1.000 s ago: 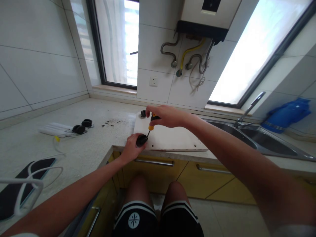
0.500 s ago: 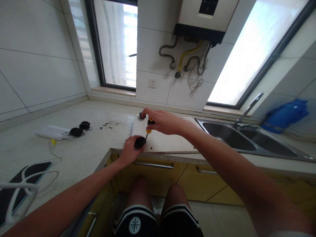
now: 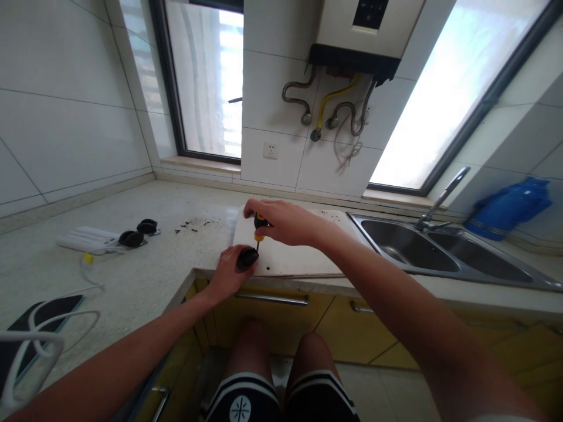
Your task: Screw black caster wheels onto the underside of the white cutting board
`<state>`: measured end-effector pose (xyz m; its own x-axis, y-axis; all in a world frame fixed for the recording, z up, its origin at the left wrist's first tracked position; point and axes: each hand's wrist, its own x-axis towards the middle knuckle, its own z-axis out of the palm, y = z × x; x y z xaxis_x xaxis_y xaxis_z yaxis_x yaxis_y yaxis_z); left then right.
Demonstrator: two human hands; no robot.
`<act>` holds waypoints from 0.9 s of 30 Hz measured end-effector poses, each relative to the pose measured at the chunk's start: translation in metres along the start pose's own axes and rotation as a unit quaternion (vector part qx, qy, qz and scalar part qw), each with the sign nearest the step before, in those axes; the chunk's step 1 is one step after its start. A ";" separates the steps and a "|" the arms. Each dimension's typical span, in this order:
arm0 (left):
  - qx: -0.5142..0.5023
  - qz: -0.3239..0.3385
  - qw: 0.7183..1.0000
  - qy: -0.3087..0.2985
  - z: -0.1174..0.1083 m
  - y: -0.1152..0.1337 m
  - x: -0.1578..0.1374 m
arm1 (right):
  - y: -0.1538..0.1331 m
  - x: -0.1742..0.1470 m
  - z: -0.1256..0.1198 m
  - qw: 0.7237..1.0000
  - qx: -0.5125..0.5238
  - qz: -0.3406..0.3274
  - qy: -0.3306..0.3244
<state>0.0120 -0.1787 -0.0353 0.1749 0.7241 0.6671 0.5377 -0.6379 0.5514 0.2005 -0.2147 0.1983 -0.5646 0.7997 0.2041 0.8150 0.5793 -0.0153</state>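
A white board (image 3: 308, 259) lies flat on the counter beside the sink, a few small holes along its near edge. My left hand (image 3: 229, 272) is closed around a black caster wheel (image 3: 247, 259) at the board's near left corner. In my right hand (image 3: 285, 221) is a black and yellow screwdriver (image 3: 260, 223), held almost upright. Its shaft points down beside the caster; the tip's exact contact cannot be made out. The far left corner of the board is mostly covered by my right hand.
Two more black caster wheels (image 3: 131, 238) rest on the left counter near a white power strip (image 3: 85, 239). Behind them are several small dark screws (image 3: 187, 225). A white cable (image 3: 65, 310) loops over a dark flat object (image 3: 20, 337). The double sink (image 3: 409, 243) stands at right.
My right hand and the screwdriver have shifted slightly left, and the screwdriver stands more upright. The hand now covers the caster seen earlier at the board's far left corner.
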 end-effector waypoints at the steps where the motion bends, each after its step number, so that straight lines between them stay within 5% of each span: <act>1: 0.001 0.002 1.000 0.000 0.000 0.000 0.000 | 0.000 0.001 0.001 1.000 0.003 0.006 0.006; 4: 0.003 0.008 1.000 0.003 0.000 -0.001 0.000 | 0.004 0.004 0.003 0.998 0.012 0.044 0.041; 8: 0.005 0.013 1.000 0.005 -0.001 0.000 0.000 | 0.013 0.009 0.003 0.999 0.046 0.001 0.015; 12: 0.007 0.013 1.000 0.007 0.000 0.000 0.000 | 0.019 0.009 0.008 0.995 0.046 0.055 0.066; 23: 0.016 0.009 1.000 0.000 -0.001 0.000 0.001 | 0.029 0.002 0.013 0.993 0.080 0.067 0.057; 27: 0.015 0.007 1.000 -0.001 -0.002 0.000 0.002 | 0.020 -0.007 0.025 0.985 0.055 0.111 0.118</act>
<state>0.0109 -0.1780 -0.0333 0.1842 0.7163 0.6731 0.5602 -0.6392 0.5269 0.2177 -0.2044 0.1721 -0.3168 0.8575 0.4053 0.8887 0.4177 -0.1890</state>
